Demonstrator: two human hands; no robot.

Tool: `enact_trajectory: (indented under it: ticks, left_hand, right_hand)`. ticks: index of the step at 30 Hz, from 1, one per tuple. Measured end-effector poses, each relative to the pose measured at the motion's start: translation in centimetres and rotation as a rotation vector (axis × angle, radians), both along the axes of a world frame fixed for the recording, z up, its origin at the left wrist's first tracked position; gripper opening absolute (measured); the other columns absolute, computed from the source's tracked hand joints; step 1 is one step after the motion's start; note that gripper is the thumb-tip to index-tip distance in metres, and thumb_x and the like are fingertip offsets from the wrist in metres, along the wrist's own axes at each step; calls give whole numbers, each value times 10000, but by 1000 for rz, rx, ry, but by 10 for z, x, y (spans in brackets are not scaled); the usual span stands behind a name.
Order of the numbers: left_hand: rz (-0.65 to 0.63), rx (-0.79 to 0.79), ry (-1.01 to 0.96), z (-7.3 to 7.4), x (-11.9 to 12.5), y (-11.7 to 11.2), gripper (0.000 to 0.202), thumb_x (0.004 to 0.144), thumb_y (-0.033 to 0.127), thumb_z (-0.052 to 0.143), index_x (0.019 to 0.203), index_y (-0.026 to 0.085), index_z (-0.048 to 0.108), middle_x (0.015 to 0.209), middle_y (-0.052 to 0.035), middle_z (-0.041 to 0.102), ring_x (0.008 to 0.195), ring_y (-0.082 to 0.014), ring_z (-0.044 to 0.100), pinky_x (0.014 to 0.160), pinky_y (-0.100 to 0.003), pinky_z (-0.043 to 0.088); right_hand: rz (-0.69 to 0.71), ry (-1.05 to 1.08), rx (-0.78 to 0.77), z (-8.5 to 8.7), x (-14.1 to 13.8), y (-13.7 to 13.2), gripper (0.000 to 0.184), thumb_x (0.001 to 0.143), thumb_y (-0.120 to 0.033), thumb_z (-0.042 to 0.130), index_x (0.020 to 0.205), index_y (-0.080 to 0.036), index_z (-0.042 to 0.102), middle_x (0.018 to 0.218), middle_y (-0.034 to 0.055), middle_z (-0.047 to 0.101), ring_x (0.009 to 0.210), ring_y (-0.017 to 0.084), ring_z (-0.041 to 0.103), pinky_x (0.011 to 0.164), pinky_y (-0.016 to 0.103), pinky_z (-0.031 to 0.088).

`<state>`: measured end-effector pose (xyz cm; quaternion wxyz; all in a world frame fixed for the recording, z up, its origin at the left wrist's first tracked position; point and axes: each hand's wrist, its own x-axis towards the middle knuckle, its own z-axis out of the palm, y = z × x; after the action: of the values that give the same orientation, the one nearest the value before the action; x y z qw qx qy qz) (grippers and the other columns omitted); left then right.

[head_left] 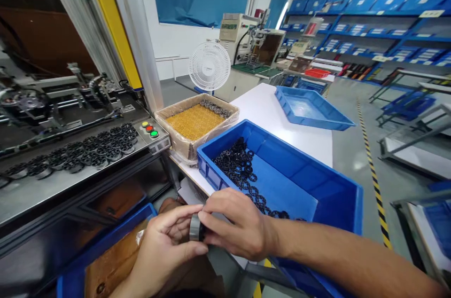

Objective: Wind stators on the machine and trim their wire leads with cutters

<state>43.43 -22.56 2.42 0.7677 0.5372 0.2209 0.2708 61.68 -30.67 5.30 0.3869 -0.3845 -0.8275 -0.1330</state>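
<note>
My left hand (164, 244) grips a short grey metal ring (195, 228) between thumb and fingers, low in the middle of the head view. On the ring's right side a black edge shows, and the bent fingers of my right hand (237, 223) press there. Those fingers hide most of that side, so I cannot tell whether the black part is separate. Below and behind my right forearm stands a deep blue bin (292, 154), with many loose black plastic rings (234, 161) heaped at its left end.
Rows of black-and-grey ring parts (93, 150) line the machine's metal ledge at left, beside a button box (154, 134). A plastic-lined carton (181, 147) holds yellow material and more ring parts. Behind are a white fan (209, 66) and a shallow blue tray (317, 117). Another blue bin (72, 284) sits low left.
</note>
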Motion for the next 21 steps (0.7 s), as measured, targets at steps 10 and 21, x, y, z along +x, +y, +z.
enact_trajectory:
  ticks: [10, 21]
  left_hand:
    - [49, 386, 270, -12, -12, 17, 341, 805, 367, 711, 1126, 256, 742, 1186, -72, 734, 969, -256, 737, 839, -271, 600]
    - [147, 931, 271, -24, -19, 45, 244, 740, 257, 751, 982, 230, 752, 978, -71, 726, 893, -211, 725, 700, -193, 581]
  right_hand:
    - [-853, 120, -682, -8, 110, 49, 308, 987, -314, 512, 1216, -126, 591, 1274, 139, 605, 1193, 219, 552, 1050, 411, 433]
    - [-1243, 115, -1323, -80, 180, 54, 293, 937, -323, 605, 1186, -169, 592, 1185, 77, 623, 1007, 215, 641, 841, 404, 560]
